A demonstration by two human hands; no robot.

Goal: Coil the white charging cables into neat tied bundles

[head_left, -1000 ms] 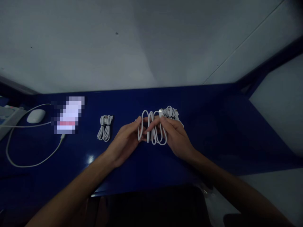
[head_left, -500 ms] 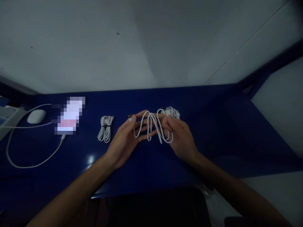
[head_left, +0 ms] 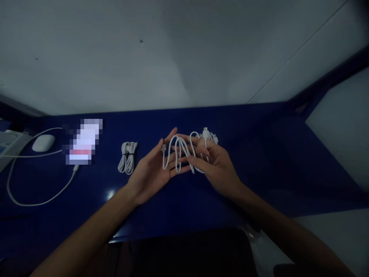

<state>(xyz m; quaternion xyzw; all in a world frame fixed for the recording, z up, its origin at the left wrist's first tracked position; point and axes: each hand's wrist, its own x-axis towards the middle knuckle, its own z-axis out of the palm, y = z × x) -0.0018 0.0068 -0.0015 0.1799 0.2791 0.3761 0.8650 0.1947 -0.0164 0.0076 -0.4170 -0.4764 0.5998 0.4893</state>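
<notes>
A white cable [head_left: 180,152] hangs in loose loops between both hands above the blue table [head_left: 259,161]. My left hand [head_left: 154,169] is palm up with fingers stretched out; the loops lie across its fingers and one plug sits by the thumb tip. My right hand [head_left: 215,163] pinches the other end of the cable, a plug sticking up above its fingers. A second white cable, coiled and tied into a bundle [head_left: 127,161], lies on the table left of my left hand.
A white mouse [head_left: 43,143] and a blurred-out device [head_left: 83,146] with a long white cord [head_left: 34,200] lie at the left. A keyboard corner [head_left: 5,144] shows at the far left edge. A pale wall rises behind the table.
The loops have loosened and spread. My left hand has opened from a pinch to a flat palm, and my right hand has lifted its plug end slightly.
</notes>
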